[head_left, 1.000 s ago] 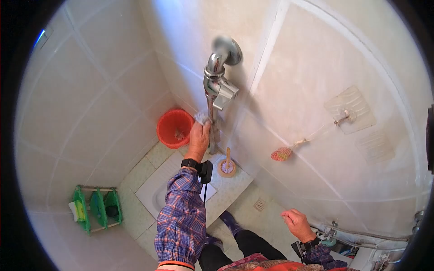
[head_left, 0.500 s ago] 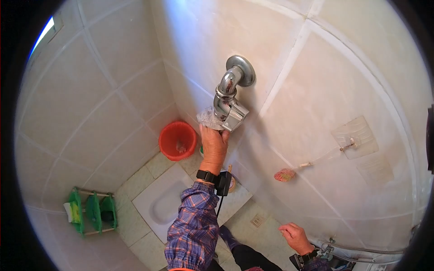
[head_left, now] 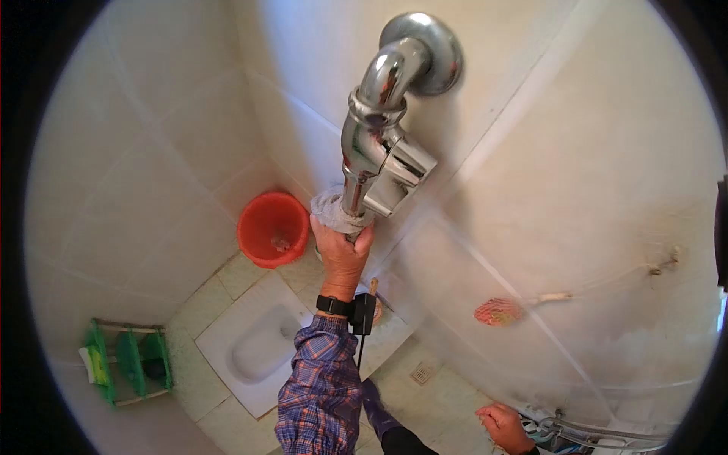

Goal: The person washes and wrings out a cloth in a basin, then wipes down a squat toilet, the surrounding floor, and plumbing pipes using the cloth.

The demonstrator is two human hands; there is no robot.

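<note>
A chrome flush valve [head_left: 379,129] with a lever-like handle [head_left: 402,178] projects from the tiled wall. Around the pipe just under it is a crumpled greyish-white cloth [head_left: 327,206]. My left hand [head_left: 341,250] grips this cloth against the pipe, thumb on the right side, and the fingers are partly hidden behind it. A dark strap and small black box [head_left: 362,313] sit on that wrist. Low on the right, my right hand [head_left: 504,427] is loosely curled with nothing visible in it, away from the valve.
Below are a white squat toilet [head_left: 258,345], a red bucket [head_left: 274,227] in the corner and a floor drain [head_left: 422,373]. A green rack [head_left: 130,360] stands at left. A red mesh-wrapped item [head_left: 498,311] hangs on the right wall; metal hoses [head_left: 607,430] run below.
The view has come closer to the valve, which looks larger. My left hand and the cloth have gone from beside the valve to around the pipe beneath it. My right hand sits lower in view.
</note>
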